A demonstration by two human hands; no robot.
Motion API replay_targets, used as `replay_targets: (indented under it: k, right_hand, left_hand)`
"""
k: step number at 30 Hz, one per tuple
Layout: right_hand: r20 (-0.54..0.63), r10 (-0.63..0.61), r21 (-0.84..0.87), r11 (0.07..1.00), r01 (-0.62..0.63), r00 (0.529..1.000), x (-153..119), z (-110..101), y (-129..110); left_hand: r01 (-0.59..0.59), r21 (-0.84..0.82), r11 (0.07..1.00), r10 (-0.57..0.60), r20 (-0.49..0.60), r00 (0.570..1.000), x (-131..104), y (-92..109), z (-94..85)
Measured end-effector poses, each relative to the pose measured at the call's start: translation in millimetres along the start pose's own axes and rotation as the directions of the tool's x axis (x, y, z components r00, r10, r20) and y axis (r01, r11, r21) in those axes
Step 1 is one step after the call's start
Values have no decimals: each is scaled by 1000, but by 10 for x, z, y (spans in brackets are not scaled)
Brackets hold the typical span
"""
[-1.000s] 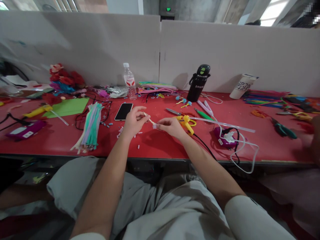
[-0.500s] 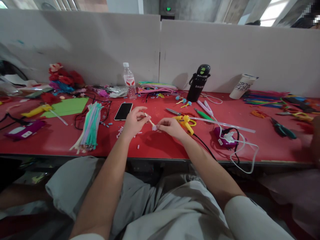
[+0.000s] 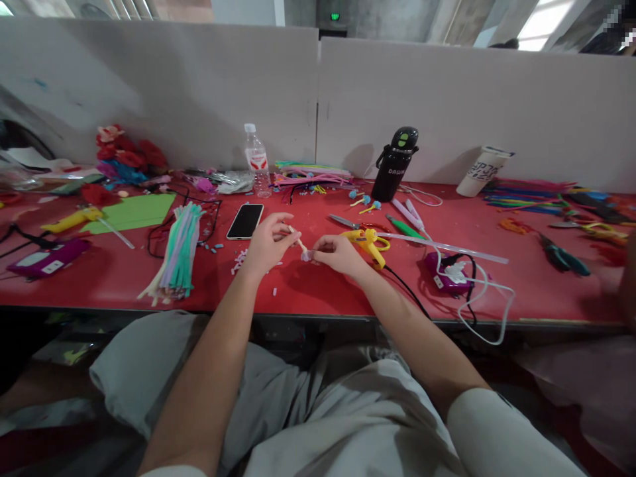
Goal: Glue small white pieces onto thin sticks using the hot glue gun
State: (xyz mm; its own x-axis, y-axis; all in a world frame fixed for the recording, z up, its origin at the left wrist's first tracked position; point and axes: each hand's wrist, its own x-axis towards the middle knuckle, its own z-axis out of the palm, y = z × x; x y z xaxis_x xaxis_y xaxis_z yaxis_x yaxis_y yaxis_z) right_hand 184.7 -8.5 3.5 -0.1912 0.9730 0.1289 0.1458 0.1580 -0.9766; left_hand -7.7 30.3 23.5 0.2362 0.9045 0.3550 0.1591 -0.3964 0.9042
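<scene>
A short cream stick (image 3: 301, 244) with a small pale purple tip (image 3: 305, 255) is held over the red table (image 3: 298, 295). My left hand (image 3: 268, 245) pinches the stick's upper end between thumb and fingers. At the purple tip, my right hand (image 3: 338, 254) has its thumb and index finger pressed together; whether they grip the tip or a small piece is too small to tell. Small pale purple pieces (image 3: 239, 262) lie beside my left hand, and one more (image 3: 275, 291) lies nearer the table's front edge.
Left: a phone (image 3: 245, 221) and a bundle of pipe cleaners (image 3: 179, 252). Right: a yellow glue gun (image 3: 370, 246), scissors (image 3: 344, 221), a purple box with cables (image 3: 447, 275) and pliers (image 3: 561, 257). Behind: a water bottle (image 3: 257, 162) and a black flask (image 3: 394, 169). Another person's arm shows at the right edge.
My right hand's fingers have shifted slightly and look a little more bent near the purple tip. My left hand has barely moved and still holds the stick.
</scene>
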Motion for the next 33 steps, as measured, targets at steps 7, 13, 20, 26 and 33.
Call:
replay_targets:
  k: [7, 13, 20, 26, 33]
  right_hand:
    - [-53, 69, 217, 975, -56, 996, 54, -9, 72]
    - [15, 122, 255, 959, -122, 992, 19, -4, 3]
    - [45, 56, 174, 983, -63, 997, -6, -22, -1]
    - [53, 43, 150, 987, -51, 998, -4, -26, 8]
    - [43, 63, 152, 986, -69, 997, 12, -19, 44]
  left_hand:
    - [11, 2, 1000, -11, -42, 999, 6, 48, -45]
    - [-4, -11, 1000, 3, -55, 998, 12, 56, -46]
    - [-12, 7, 1000, 12, -42, 999, -1, 56, -24]
    - [-29, 7, 1000, 29, -19, 999, 7, 37, -13]
    - [-21, -12, 1000, 21, 12, 1000, -4, 49, -5]
